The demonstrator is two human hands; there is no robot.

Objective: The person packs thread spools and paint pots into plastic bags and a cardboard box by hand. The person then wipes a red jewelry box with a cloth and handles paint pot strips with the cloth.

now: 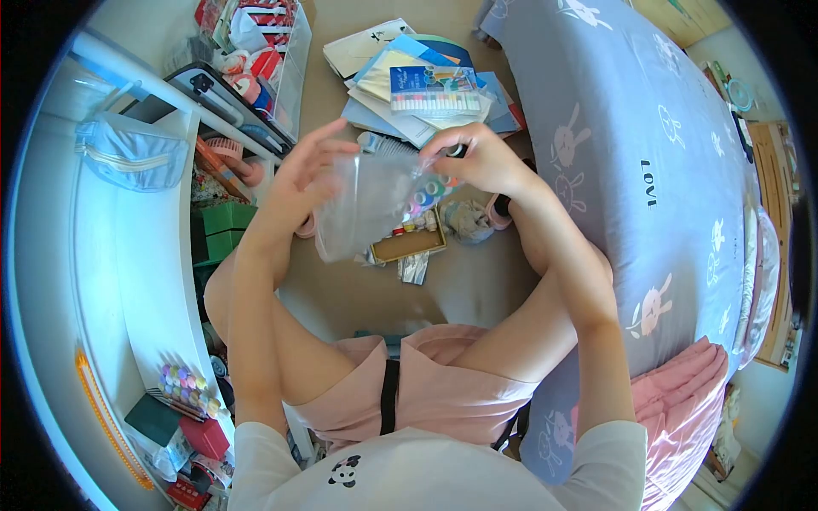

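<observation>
A clear plastic bag (pixel 362 209) hangs between my two hands, above my spread knees. At its upper right corner, my right hand (pixel 481 157) has its fingers closed on the bag. My left hand (pixel 313 175) is at the bag's left side with its fingers spread, slightly blurred. Small round colorful pieces (pixel 430 194) show just below my right hand; whether they are inside the bag is unclear. Under the bag, partly hidden, an open box (pixel 409 247) with small bottles lies on the floor, beside a silvery packet (pixel 413 269).
Papers and folders (pixel 379 77) lie piled ahead, topped by a marker set (pixel 434 91). A clear bin (pixel 294 77) and white shelving (pixel 153 255) stand left. The bed (pixel 588 128) is at right. A grey crumpled bag (pixel 467 221) lies near my right foot.
</observation>
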